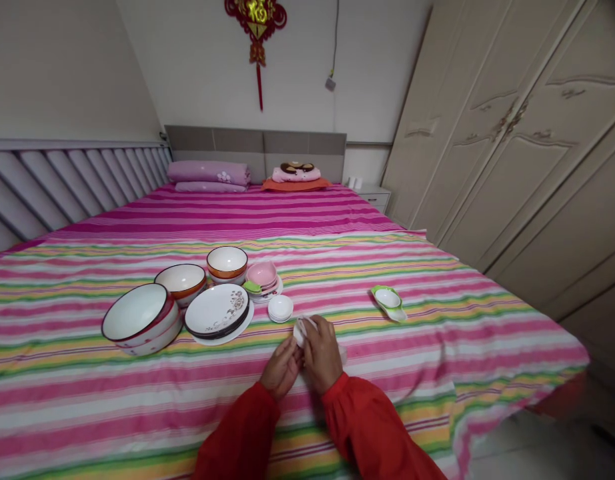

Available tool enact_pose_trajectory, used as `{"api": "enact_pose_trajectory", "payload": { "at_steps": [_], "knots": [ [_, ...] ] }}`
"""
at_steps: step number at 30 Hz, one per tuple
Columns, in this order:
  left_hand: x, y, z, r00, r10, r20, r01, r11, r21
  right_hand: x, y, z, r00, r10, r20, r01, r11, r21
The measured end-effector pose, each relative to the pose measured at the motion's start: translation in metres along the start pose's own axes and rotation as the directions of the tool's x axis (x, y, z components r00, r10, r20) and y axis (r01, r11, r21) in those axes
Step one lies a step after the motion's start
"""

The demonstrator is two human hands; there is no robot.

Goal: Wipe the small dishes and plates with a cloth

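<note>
My left hand [282, 368] and my right hand [323, 351] are close together over the bed, in front of the small dishes. Closed around a white cloth [343, 354], my right hand presses it against a small white dish [298, 335]. The fingers of my left hand pinch that dish from the near left side. Most of the dish is hidden by the cloth and fingers. Just beyond them stands a short stack of small white dishes [281, 307]. Off to the right, a green and white spoon-shaped dish [389, 302] holds a small white bowl.
A large white bowl [140, 317], two orange-sided bowls [181, 279] [227, 262] and a stack of patterned plates [217, 311] stand left. Pink bowls [262, 273] with a green piece [252, 287] rest on small plates. Everything lies on a striped bedsheet [187, 407].
</note>
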State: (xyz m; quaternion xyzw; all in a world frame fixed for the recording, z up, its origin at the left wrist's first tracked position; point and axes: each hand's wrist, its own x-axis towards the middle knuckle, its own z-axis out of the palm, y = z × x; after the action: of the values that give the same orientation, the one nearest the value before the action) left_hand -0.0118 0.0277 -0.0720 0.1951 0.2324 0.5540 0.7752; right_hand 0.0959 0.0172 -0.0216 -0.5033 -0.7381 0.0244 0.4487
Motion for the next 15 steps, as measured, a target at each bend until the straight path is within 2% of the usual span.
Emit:
{"api": "enact_pose_trajectory", "payload": {
  "at_steps": [7,10,12,15],
  "knots": [
    [0.000,0.003,0.003,0.998,-0.020,-0.065,0.017,0.999,-0.035,-0.027,0.004,-0.007,0.999,-0.022,-0.026,0.021,0.999,-0.037],
    [0.000,0.002,0.003,0.998,-0.005,-0.058,0.003,1.000,-0.024,-0.025,0.001,-0.009,0.996,-0.086,0.022,0.087,0.996,-0.015],
    [0.000,0.002,0.002,0.999,0.000,-0.042,0.000,1.000,-0.015,-0.020,0.003,-0.008,0.994,-0.105,0.011,0.105,0.994,-0.012],
    [0.000,0.002,0.000,0.999,-0.008,-0.033,0.008,1.000,-0.004,-0.014,0.008,-0.007,0.997,-0.037,-0.064,0.036,0.999,-0.014]
  ]
}}
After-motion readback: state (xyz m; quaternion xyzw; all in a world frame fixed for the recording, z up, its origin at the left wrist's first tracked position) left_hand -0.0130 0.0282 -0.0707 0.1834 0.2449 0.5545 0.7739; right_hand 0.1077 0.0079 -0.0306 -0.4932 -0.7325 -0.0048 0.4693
